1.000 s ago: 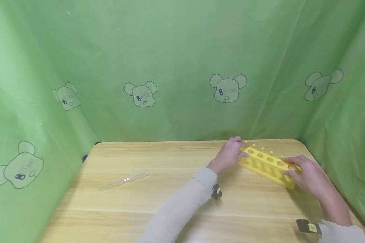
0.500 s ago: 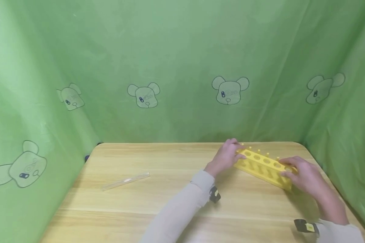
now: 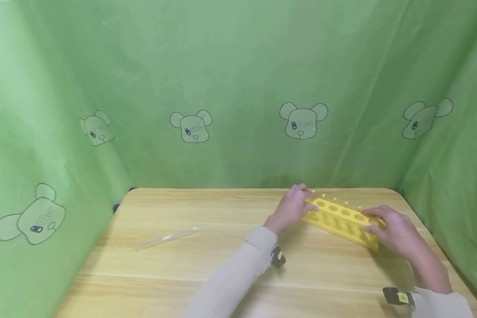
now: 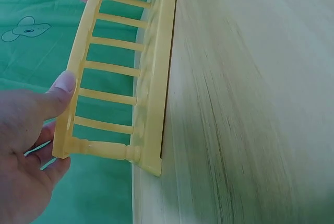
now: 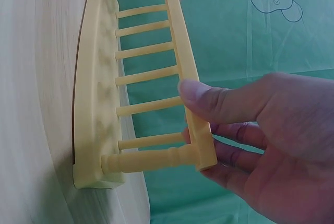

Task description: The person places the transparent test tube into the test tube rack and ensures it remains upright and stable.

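A yellow test tube rack with a row of round holes and small pegs along its back stands at the right of the table, set at a slant. My left hand grips the far left end of its top bar, thumb on the near side, fingers behind. At the near right end my right hand holds the same bar, thumb in front. Both wrist views show the rack's top bar pinched between thumb and fingers, with its posts running down to the base. No tubes stand in the holes.
A clear glass tube lies on the left half of the wooden table. Green curtains printed with bear faces enclose the back and both sides.
Rack and both hands appear slightly further left and lower in the head view, while the curtain and tube shift a little right and down with the camera. Both hands keep their grip.
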### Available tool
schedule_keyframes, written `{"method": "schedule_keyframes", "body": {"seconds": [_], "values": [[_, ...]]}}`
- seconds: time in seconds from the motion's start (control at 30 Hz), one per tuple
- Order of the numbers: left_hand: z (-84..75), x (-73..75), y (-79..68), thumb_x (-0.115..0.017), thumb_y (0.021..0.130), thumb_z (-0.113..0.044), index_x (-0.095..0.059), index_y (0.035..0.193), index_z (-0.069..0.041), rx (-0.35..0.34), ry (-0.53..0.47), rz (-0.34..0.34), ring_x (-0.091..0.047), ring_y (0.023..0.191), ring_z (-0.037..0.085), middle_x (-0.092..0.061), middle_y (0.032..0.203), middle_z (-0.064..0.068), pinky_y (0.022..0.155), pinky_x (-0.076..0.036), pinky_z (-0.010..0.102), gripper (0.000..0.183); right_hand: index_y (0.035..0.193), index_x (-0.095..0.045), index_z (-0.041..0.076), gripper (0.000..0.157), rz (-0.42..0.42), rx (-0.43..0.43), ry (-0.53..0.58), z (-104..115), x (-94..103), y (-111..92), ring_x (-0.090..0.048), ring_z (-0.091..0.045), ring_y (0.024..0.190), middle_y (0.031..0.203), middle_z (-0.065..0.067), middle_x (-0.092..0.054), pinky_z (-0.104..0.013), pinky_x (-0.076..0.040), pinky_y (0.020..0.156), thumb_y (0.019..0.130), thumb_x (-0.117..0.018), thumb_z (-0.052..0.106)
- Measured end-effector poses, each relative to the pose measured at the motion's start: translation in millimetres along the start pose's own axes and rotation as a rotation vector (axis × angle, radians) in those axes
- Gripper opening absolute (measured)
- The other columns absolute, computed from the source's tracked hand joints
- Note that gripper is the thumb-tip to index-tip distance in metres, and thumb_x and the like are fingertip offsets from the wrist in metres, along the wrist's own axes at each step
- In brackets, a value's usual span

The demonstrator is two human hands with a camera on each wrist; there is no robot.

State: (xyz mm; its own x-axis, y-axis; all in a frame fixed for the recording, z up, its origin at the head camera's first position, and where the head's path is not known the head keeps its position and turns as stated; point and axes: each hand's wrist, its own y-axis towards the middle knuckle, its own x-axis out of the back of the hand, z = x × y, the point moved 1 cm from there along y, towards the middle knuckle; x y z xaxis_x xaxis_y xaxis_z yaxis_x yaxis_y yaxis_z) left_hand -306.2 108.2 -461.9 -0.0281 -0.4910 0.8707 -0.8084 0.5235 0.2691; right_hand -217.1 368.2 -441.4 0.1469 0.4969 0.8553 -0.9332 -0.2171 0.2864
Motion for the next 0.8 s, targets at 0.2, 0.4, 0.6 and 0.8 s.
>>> {"method": "schedule_keyframes", "body": {"seconds": [0.2, 0.4, 0.6, 0.8], "values": [[2.7, 1.7, -5.0, -0.074, 0.09, -0.039, -0.072, 0.129, -0.019, 0.022, -0.029, -0.01, -0.056, 0.117, 0.009, -0.066, 0.127, -0.006, 0.104, -0.044, 0.015, 0.044, 0.12, -0.068, -0.004, 0.046, 0.0, 0.016, 0.004, 0, -4.8, 2, -0.058, -0.057, 0.106, 0.118, -0.031, -0.064, -0.074, -0.047, 0.084, 0.078, -0.085, 0.002], [6.4, 4.9, -9.3, -0.075, 0.09, -0.038, -0.072, 0.128, -0.018, 0.042, -0.038, -0.017, -0.058, 0.117, 0.01, -0.066, 0.129, -0.005, 0.105, -0.044, 0.017, 0.044, 0.12, -0.068, -0.004, 0.045, 0.006, 0.023, 0.019, 1, -8.5, 6, -0.058, -0.057, 0.106, 0.119, -0.033, -0.064, -0.075, -0.046, 0.086, 0.078, -0.084, 0.002], [9.8, 7.7, -11.7, -0.076, 0.09, -0.039, -0.072, 0.128, -0.018, 0.038, -0.028, -0.025, -0.058, 0.118, 0.01, -0.067, 0.129, -0.006, 0.107, -0.043, 0.017, 0.044, 0.121, -0.068, -0.004, 0.045, 0.026, 0.014, 0.037, 2, -8.8, 9, -0.058, -0.058, 0.105, 0.12, -0.033, -0.064, -0.074, -0.048, 0.085, 0.08, -0.084, 0.003], [14.1, 9.7, -16.4, -0.076, 0.09, -0.038, -0.071, 0.129, -0.016, 0.049, -0.039, -0.031, -0.057, 0.123, 0.013, -0.066, 0.134, -0.002, 0.11, -0.043, 0.021, 0.045, 0.121, -0.069, -0.003, 0.044, 0.03, 0.012, 0.042, 4, -11.0, 15, -0.058, -0.058, 0.107, 0.119, -0.033, -0.064, -0.073, -0.047, 0.086, 0.08, -0.084, 0.004]]}}
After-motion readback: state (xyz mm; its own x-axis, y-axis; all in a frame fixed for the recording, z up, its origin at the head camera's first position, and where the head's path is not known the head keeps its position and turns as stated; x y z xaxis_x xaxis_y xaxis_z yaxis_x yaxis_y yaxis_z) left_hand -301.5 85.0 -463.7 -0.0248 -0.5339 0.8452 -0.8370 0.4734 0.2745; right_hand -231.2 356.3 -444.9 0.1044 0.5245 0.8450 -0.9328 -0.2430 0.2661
